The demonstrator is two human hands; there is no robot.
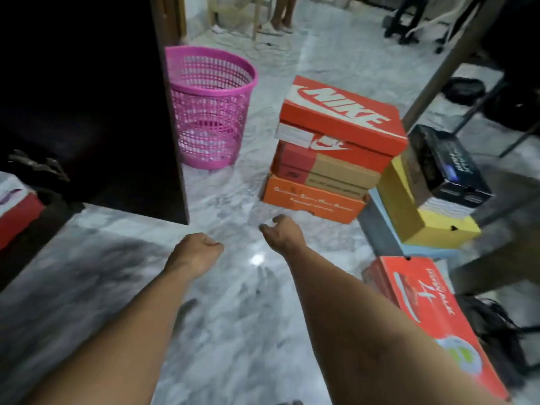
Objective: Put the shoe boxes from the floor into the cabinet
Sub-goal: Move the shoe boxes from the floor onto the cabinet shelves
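A stack of three shoe boxes stands on the marble floor: an orange Nike box on top, a red and tan box under it, an orange box at the bottom. To its right a black box lies on a yellow box and a light blue box. A red box lies near right. The dark cabinet is at left. My left hand is curled with nothing in it. My right hand, fingers loosely apart, hovers just short of the orange bottom box.
A pink mesh basket stands beside the cabinet's side. A red and white box sits low at far left. Table legs and dark cables are at right. A person's legs and a chair base stand at the back.
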